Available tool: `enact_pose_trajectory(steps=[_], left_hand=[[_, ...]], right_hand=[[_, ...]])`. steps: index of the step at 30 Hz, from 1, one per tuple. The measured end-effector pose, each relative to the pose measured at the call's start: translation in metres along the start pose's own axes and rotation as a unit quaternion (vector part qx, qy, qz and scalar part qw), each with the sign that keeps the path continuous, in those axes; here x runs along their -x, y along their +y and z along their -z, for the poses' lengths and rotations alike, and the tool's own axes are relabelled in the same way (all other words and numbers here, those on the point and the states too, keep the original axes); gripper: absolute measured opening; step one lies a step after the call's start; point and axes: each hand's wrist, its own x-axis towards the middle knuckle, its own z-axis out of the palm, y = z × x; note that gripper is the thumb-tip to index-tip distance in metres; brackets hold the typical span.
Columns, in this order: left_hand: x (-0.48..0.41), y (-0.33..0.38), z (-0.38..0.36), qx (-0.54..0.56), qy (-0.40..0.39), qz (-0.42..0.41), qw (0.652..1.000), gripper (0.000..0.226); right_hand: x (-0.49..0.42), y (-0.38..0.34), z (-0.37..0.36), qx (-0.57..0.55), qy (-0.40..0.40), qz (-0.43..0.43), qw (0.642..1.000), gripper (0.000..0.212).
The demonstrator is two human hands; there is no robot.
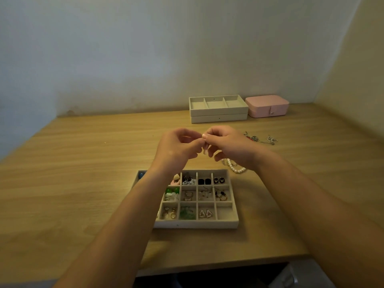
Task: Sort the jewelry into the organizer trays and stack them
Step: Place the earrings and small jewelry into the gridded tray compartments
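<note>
Hands meet mid-air above the table (83, 163), just past the 12 o'clock edge of the grid tray (195, 224). L hand (178, 146) and R hand (230, 148) both have fingers curled, thumb & forefinger tips touching at the centre, pinching a tiny pale piece (204, 150) btwn them; too small to tell what it is. Grid tray sits near the table's 6 o'clock edge, under both forearms, w/ the L forearm covering its 9 o'clock column. Cells hold sorted bits: black square studs (204, 181) and butterfly studs (218, 180) in the 12 o'clock row, green beads (172, 191) in the mid row, triangle earrings (205, 213) in the 6 o'clock row. Pearl strand (236, 168) lies loose on the table at approx 1 o'clock from the tray, partly under the R wrist. Silver chains (261, 139) lie tangled farther out, approx 2 o'clock, apart from the pearls. At the table's 12 o'clock edge, by the wall, two more trays (218, 118) stand stacked, top one w/ three long cells; a closed pink box (268, 106) is just beside them at their 3 o'clock.
</note>
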Motion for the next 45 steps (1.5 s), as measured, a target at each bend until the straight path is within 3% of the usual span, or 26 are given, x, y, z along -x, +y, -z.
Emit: enact_pose_trajectory(steps=[13, 19, 32, 38, 45], left_hand=[[0.024, 0.024, 0.015, 0.184, -0.013, 0.075, 0.980, 0.026], [0.029, 0.033, 0.014, 0.159, 0.004, 0.047, 0.986, 0.023], [0.034, 0.034, 0.000, 0.025, 0.005, -0.001, 1.000, 0.019], [0.039, 0.014, -0.009, -0.107, -0.039, -0.003, 0.993, 0.021], [0.053, -0.007, -0.015, -0.178, -0.124, 0.017, 0.976, 0.025]], right_hand=[[0.033, -0.012, 0.010, -0.109, -0.005, -0.008, 0.994, 0.016], [0.049, -0.012, 0.019, -0.164, -0.027, -0.006, 0.986, 0.015], [0.069, -0.003, 0.025, -0.083, -0.003, -0.050, 0.995, 0.017], [0.079, 0.006, 0.022, 0.034, -0.030, -0.045, 0.998, 0.011], [0.087, 0.022, 0.012, 0.145, -0.105, -0.043, 0.983, 0.012]])
